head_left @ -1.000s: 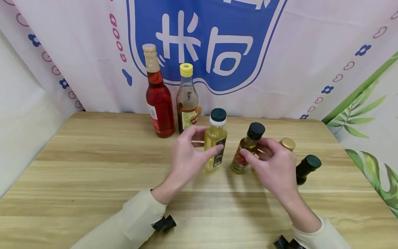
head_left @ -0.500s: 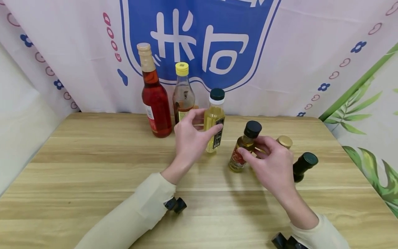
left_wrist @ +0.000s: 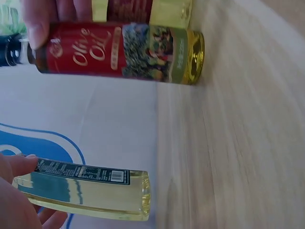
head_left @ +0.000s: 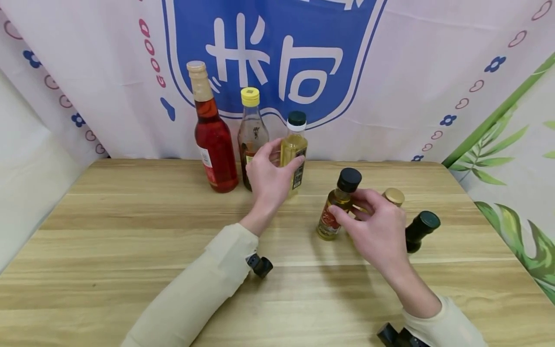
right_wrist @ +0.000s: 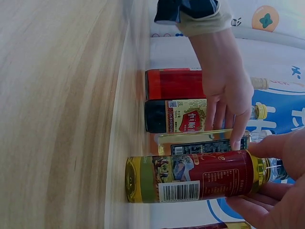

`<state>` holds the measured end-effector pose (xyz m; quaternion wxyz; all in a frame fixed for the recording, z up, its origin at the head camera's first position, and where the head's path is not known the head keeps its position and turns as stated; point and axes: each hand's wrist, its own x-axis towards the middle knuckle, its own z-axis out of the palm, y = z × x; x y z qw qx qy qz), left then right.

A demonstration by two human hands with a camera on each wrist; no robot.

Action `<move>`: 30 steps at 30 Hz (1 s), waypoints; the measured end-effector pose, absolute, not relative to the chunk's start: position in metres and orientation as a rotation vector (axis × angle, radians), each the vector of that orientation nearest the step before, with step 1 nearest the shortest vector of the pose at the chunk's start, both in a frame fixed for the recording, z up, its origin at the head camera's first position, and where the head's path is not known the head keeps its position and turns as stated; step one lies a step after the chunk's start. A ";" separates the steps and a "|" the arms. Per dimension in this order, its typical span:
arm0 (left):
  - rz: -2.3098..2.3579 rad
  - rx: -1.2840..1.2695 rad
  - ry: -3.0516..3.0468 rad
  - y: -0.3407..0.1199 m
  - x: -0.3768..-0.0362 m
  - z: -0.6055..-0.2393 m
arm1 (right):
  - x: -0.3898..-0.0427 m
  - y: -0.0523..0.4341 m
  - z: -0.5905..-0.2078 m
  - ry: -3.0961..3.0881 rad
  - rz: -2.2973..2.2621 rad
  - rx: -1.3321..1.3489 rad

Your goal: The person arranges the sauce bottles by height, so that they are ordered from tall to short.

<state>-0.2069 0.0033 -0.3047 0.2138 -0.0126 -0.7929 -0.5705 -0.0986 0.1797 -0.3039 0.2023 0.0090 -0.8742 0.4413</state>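
Observation:
My left hand (head_left: 270, 178) grips a clear square bottle of pale yellow liquid (head_left: 293, 144) with a dark green cap and white collar. In the left wrist view its base is close over the wooden tabletop. My right hand (head_left: 376, 229) pinches a small olive oil bottle (head_left: 330, 217) by its upper part. This one has a black cap and a red label, reading "Olive Oil" in the left wrist view (left_wrist: 97, 47). Just left of the pale bottle stands a dark sauce bottle (head_left: 253, 132) with a yellow cap, partly hidden by my left hand.
A tall bottle of red liquid (head_left: 215, 149) stands at the back left. Behind my right hand are a gold-capped bottle (head_left: 394, 196) and a dark bottle with a green cap (head_left: 419, 231). A printed cloth (head_left: 381, 96) hangs along the table's (head_left: 130, 250) back edge.
My left hand has carried the pale yellow bottle away from me, toward the back edge beside the yellow-capped bottle. My right hand stays on the olive oil bottle. The view has shifted slightly.

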 end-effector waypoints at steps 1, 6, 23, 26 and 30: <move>-1.578 -0.025 -2.196 0.004 -0.209 -0.306 | -0.099 0.179 -0.304 -2.441 1.230 0.025; -1.552 0.001 -2.171 0.007 -0.217 -0.312 | -0.099 0.179 -0.304 -2.442 1.229 0.026; -1.463 0.105 -2.115 0.019 -0.224 -0.328 | -0.098 0.179 -0.304 -2.441 1.238 0.020; -1.456 0.119 -2.113 0.021 -0.223 -0.329 | -0.098 0.179 -0.304 -2.439 1.241 0.019; -1.457 0.123 -2.115 0.022 -0.222 -0.329 | -0.098 0.179 -0.304 -2.438 1.242 0.020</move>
